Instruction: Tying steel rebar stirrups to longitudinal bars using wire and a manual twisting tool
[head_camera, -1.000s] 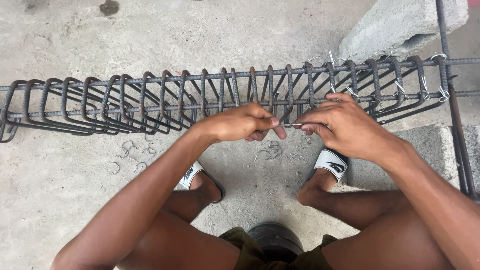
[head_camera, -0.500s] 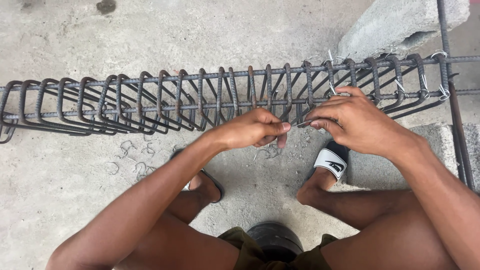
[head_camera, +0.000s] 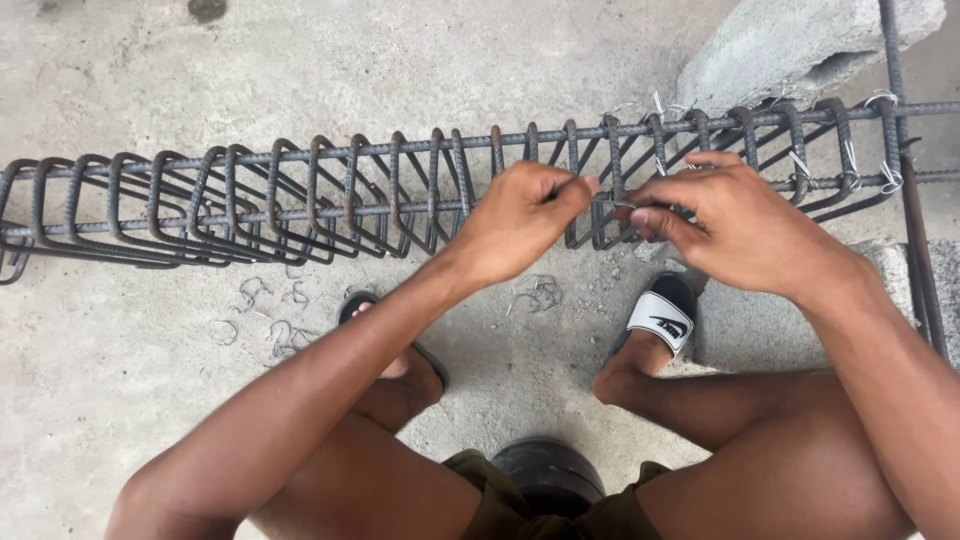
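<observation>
1. Head view looks straight down on a rebar cage (head_camera: 300, 190) lying left to right across the concrete floor (head_camera: 130, 400), its stirrups leaning close together on the left.
2. Left hand (head_camera: 525, 215) is curled at the near bar, thumb and forefinger pinched on a thin tie wire (head_camera: 612, 204).
3. Right hand (head_camera: 735, 225) meets it from the right, fingertips pressed together on the other end of that same wire, so both hands sit almost touching over one stirrup.
4. Far right, the stirrups already carry pale wire ties (head_camera: 850, 160); those to the left show none.
5. By my reading, the step in hand is binding this stirrup to the long bar, with the wire just being gathered.
6. Next move, I'd judge, calls for a firm twist of the two ends while the stirrup is kept square on the bar.
7. Loose wire pieces (head_camera: 540, 293) lie on the floor between the sandalled feet (head_camera: 660, 320), close by, with a grey concrete block (head_camera: 800, 45) beyond.
</observation>
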